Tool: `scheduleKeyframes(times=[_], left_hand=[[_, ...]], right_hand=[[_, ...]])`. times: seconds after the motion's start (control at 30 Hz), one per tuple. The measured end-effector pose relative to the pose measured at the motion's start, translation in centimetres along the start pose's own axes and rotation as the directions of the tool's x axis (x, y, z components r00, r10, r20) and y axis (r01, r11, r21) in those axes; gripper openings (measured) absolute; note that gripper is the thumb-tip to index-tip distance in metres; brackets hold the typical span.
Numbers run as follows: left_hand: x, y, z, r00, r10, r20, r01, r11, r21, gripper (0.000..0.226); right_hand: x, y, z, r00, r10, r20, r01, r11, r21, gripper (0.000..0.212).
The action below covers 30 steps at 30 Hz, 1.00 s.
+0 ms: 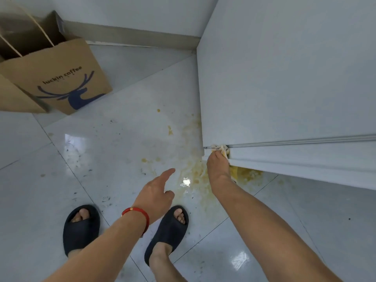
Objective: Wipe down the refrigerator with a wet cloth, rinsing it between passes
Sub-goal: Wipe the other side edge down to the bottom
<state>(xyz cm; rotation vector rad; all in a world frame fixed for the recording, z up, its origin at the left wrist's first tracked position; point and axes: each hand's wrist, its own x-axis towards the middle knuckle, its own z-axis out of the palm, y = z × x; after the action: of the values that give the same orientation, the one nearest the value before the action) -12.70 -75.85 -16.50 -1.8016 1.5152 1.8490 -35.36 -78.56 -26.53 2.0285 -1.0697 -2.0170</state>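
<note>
**One hand wipes the groove, the other stays free**

One hand, the right hand (218,166), grips the cloth (220,150) and presses it into the seam at the lower corner of the refrigerator (284,82), right of centre, probably to reach dirt there. Cloth bunches just above the fingertips. Left hand (156,193) hangs empty, index finger extended.

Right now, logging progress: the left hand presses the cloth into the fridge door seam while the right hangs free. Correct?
Wrong hand. In the head view the right hand presses the cloth into the fridge door seam; the left hand hangs free.
</note>
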Motion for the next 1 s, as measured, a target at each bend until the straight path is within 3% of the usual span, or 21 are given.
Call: scheduleKeyframes(times=[0.27, 0.43, 0.67, 0.73, 0.87, 0.93, 1.0], left_hand=[[10.6, -4.4, 3.6, 0.999, -0.037, 0.009, 0.037, 0.999, -0.030, 0.068], [9.0, -4.3, 4.0, 1.000, -0.029, -0.009, 0.028, 0.992, -0.120, 0.066], [-2.6, 3.0, -0.8, 1.000, 0.002, -0.031, -0.006, 0.993, -0.118, 0.066], [-7.1, 6.6, -3.5, 0.997, 0.073, -0.025, -0.074, 0.995, -0.073, 0.066], [-17.7, 15.6, -7.6, 0.967, 0.256, -0.002, -0.255, 0.963, 0.085, 0.066], [-24.2, 20.3, -9.2, 0.944, 0.330, 0.003, -0.324, 0.925, 0.200, 0.070], [-27.3, 22.3, -9.6, 0.924, 0.382, -0.006, -0.369, 0.896, 0.249, 0.076]], right_hand=[[11.8, -5.7, 1.0, 0.998, -0.052, 0.043, 0.051, 0.998, 0.042, 0.046], [9.7, -5.8, 1.5, 0.997, -0.016, -0.076, 0.018, 1.000, 0.021, 0.054], [-8.6, 3.0, -0.2, 0.976, 0.141, -0.168, -0.141, 0.990, 0.010, 0.067], [-14.9, 6.7, -1.0, 0.970, 0.158, -0.185, -0.156, 0.987, 0.027, 0.074], [-30.0, 16.3, -3.5, 0.942, 0.248, -0.226, -0.215, 0.963, 0.160, 0.060], [-39.5, 21.4, -5.0, 0.941, 0.295, -0.163, -0.245, 0.931, 0.271, 0.060], [-45.0, 24.7, -5.8, 0.902, 0.368, -0.227, -0.296, 0.907, 0.299, 0.058]])
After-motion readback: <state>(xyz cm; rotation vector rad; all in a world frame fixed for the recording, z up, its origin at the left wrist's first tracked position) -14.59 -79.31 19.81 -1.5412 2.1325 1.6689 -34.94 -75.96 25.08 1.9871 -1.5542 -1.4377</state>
